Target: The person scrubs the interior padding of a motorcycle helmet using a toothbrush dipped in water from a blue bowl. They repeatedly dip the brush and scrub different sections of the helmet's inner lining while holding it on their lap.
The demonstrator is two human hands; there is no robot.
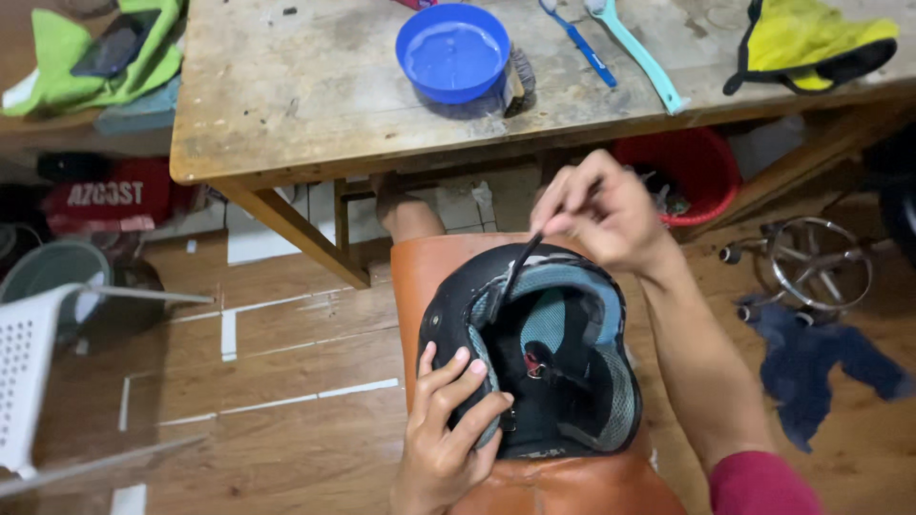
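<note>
left hand (444, 434) clamps helmet (534, 358) rim | right hand (596, 210) pinches strap (510, 277), perhaps, above helmet opening

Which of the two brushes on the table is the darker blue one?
The short dark blue brush, lying nearer the blue bowl. The other, a pale teal brush, is longer and lies closer to the yellow cloth.

Single head-worn view, steeply downward and close over the lap, wooden table (286, 114) edge ahead.
</note>
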